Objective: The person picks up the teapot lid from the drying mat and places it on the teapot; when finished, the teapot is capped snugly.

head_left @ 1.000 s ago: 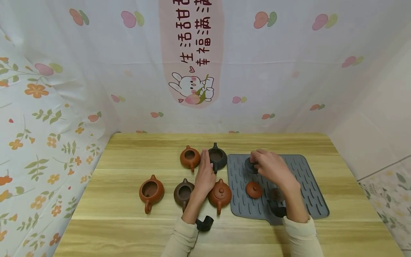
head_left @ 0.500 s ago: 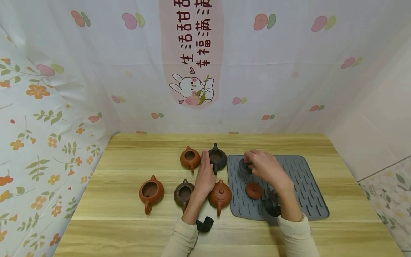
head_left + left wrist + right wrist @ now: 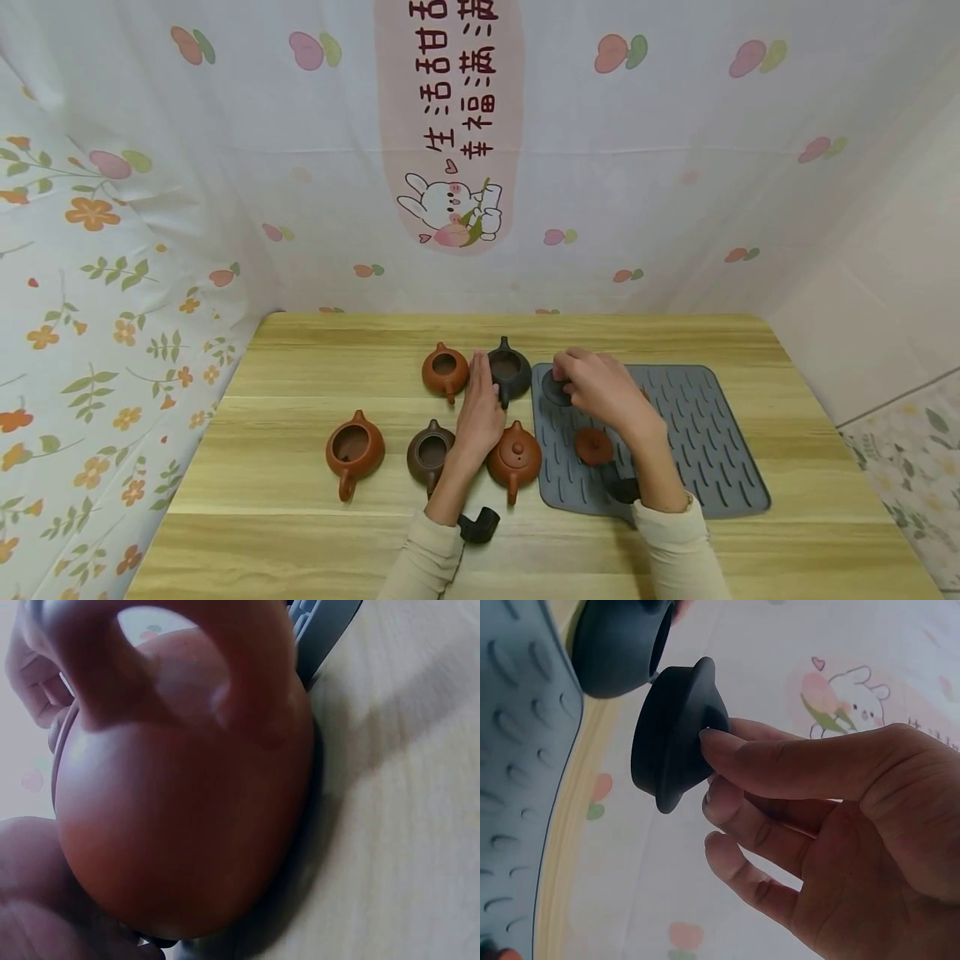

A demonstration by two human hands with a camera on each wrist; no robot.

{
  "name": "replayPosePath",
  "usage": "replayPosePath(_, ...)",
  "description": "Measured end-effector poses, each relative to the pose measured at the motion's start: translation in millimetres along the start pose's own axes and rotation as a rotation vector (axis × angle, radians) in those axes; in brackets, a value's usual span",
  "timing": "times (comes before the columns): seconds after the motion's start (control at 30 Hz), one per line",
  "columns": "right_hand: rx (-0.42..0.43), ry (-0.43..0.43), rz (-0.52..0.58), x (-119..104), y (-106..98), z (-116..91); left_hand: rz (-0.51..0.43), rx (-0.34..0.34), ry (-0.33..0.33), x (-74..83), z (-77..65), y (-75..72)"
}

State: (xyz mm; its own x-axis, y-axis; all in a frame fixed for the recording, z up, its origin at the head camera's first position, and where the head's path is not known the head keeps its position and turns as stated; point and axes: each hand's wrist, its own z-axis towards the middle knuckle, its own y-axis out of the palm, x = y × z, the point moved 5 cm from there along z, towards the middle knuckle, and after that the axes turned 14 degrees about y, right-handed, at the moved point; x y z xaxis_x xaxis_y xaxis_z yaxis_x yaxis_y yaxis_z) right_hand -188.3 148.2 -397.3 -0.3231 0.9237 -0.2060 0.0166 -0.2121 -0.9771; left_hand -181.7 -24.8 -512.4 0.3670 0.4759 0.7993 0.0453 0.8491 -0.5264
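Observation:
My right hand [image 3: 606, 393] pinches the knob of a black teapot lid [image 3: 671, 739] between thumb and fingers. In the head view it is over the mat's left edge, a short way right of the black teapot [image 3: 519, 385]. That teapot has no lid on it, and its mouth faces up. My left hand [image 3: 478, 417] lies with its fingers straight along the left side of the black teapot, the thumb by its handle. Left of these fingers is a small orange teapot [image 3: 433, 382] without a lid. A lidded red teapot [image 3: 180, 817] fills much of the left wrist view.
A grey ridged mat [image 3: 697, 442] lies on the right, bearing an orange-red lid [image 3: 592, 447]. Beside the left forearm stands a lidless brown teapot [image 3: 415, 460]. Farther left is a larger lidless orange teapot [image 3: 373, 457]. A patterned curtain [image 3: 637, 208] hangs behind the wooden table [image 3: 247, 433].
My right hand has moved left over the mat with the black lid, toward the black teapot. The right forearm now hides the brown lid on the mat. My left hand has stayed in place.

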Motion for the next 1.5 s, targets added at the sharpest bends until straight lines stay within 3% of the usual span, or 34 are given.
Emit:
replayPosePath(0.17, -0.008, -0.01, 0.002, -4, 3, 2, -0.005, 0.002, 0.008, 7.4, -1.2, -2.6)
replayPosePath(0.4, -0.017, -0.019, 0.029, -8, 6, 7, 0.033, -0.014, -0.003, 6.5, -1.1, -2.4)
replayPosePath(0.87, -0.096, 0.001, 0.061, -15, 12, 17, 0.006, 0.014, 0.019, 2.8, -3.4, 0.6)
replayPosePath(1.17, -0.12, -0.002, 0.102, -21, 14, 29, 0.034, -0.022, -0.024, 8.5, -0.1, -3.4)
replayPosePath(1.5, -0.151, -0.009, 0.106, -28, 17, 41, 0.015, 0.011, 0.003, 9.7, 0.6, -4.9)
